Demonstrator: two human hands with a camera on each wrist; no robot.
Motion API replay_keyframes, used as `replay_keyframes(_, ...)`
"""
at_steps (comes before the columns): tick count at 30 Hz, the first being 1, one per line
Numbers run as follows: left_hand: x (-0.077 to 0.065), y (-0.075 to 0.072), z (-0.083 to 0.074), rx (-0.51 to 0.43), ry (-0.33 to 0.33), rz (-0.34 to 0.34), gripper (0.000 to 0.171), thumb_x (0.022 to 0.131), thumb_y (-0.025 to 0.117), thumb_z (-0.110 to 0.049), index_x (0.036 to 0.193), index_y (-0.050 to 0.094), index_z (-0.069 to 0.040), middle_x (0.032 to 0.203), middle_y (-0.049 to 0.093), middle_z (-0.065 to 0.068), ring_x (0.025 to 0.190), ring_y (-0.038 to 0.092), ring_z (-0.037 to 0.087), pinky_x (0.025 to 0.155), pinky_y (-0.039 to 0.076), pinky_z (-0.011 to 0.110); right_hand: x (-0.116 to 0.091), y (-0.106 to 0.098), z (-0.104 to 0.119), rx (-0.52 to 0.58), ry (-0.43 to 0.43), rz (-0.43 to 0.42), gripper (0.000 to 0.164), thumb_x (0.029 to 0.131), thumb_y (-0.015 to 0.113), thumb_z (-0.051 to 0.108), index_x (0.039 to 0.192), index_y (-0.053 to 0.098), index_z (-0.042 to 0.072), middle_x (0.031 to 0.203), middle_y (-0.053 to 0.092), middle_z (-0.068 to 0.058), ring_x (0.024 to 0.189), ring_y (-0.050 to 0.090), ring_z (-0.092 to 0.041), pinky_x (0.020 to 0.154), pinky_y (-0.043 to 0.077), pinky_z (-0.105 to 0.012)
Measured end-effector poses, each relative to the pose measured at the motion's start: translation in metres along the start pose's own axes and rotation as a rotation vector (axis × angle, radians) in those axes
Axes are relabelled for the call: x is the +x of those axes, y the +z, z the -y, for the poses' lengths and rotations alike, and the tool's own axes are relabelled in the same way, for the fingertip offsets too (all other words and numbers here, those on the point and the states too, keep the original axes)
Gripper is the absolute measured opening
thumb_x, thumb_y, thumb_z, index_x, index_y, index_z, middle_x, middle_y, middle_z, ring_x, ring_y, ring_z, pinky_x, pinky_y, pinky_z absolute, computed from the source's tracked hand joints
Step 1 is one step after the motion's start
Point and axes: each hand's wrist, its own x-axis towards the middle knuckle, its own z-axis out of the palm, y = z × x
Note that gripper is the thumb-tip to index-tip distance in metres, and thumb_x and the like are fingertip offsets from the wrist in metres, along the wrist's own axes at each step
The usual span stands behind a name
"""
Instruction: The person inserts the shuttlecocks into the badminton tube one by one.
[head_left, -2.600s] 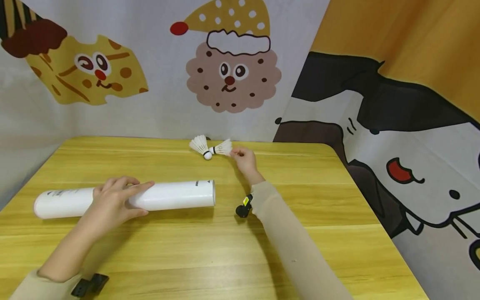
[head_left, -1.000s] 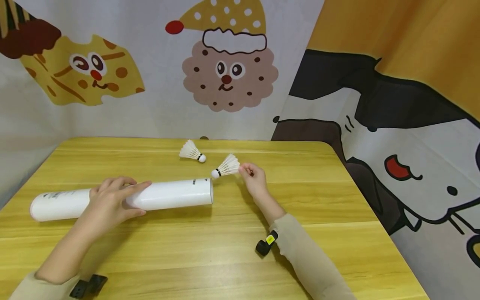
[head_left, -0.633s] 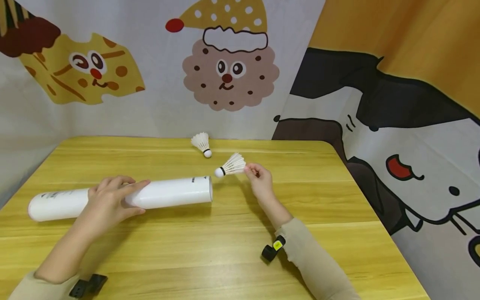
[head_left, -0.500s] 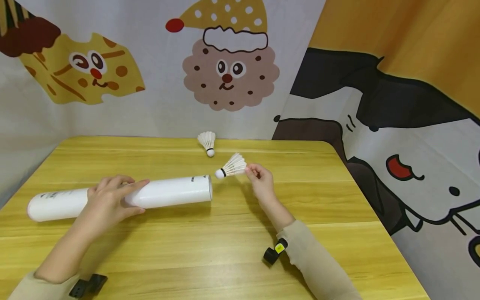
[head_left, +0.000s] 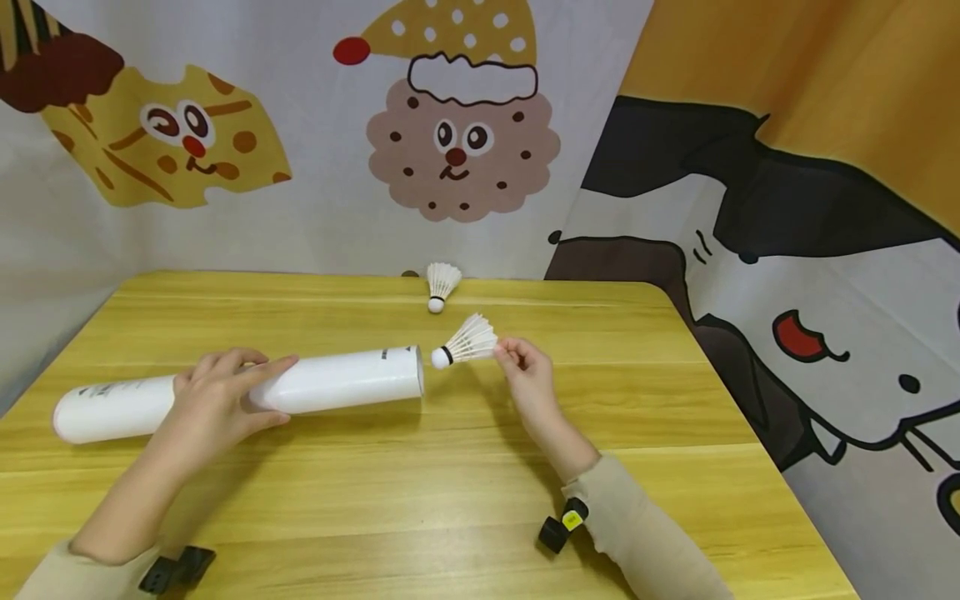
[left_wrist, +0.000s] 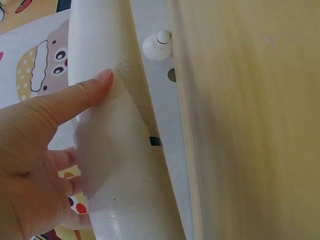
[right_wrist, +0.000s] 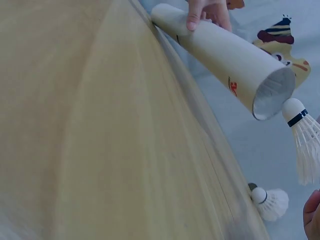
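Observation:
My left hand [head_left: 217, 408] grips a white shuttlecock tube [head_left: 352, 382] around its middle, thumb on one side and fingers on the other. The tube lies sideways, and its right end is tilted slightly up. In the right wrist view that end of the tube [right_wrist: 220, 55] is uncapped. My right hand [head_left: 531, 379] pinches a white shuttlecock [head_left: 471, 338] by the rim of its feathers. The cork points left, just short of the tube's mouth. A second shuttlecock [head_left: 442, 283] lies near the table's back edge, cork towards me.
The wooden table [head_left: 420, 517] ends at the back against a curtain [head_left: 315, 225] printed with cartoon figures. Black wrist cameras sit at both cuffs, the right camera [head_left: 562, 527] close above the tabletop.
My right hand has drawn one shuttlecock from the back of the table to the tube's open end. The other shuttlecock has swung and rolled to the right. My left hand keeps its grip.

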Motion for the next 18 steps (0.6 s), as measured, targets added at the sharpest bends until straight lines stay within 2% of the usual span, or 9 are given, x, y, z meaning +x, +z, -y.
replay_keyframes(3, 0.000, 0.000, 0.000, 0.000, 0.003, -0.002, 0.073, 0.056, 0.084, -0.024, 0.124, 0.056, -0.026, 0.107, 0.052, 0.011, 0.096, 0.041, 0.037, 0.072, 0.022, 0.058, -0.008, 0.003, 0.010, -0.013, 0.009, 0.011, 0.012, 0.086, 0.060, 0.007, 0.089, 0.060, -0.005, 0.071, 0.046, -0.003, 0.066, 0.039, -0.011, 0.054, 0.034, -0.018)
replay_keyframes(8, 0.000, 0.000, -0.001, 0.021, 0.004, 0.007, 0.073, 0.057, 0.084, -0.025, 0.124, 0.055, -0.027, 0.106, 0.052, 0.008, 0.094, 0.042, 0.035, 0.069, 0.024, 0.053, -0.021, 0.011, 0.028, -0.018, -0.026, 0.011, 0.010, 0.086, 0.058, 0.000, 0.088, 0.058, -0.010, 0.069, 0.044, -0.001, 0.064, 0.038, -0.009, 0.054, 0.033, -0.017)
replay_keyframes(18, -0.001, -0.001, -0.002, 0.037, 0.006, 0.016, 0.073, 0.057, 0.084, -0.026, 0.124, 0.055, -0.026, 0.106, 0.052, 0.006, 0.094, 0.042, 0.035, 0.068, 0.024, 0.050, -0.032, 0.021, 0.026, -0.006, -0.078, 0.019, 0.009, 0.084, 0.059, -0.002, 0.085, 0.059, -0.010, 0.068, 0.045, -0.002, 0.065, 0.039, -0.009, 0.056, 0.033, -0.017)
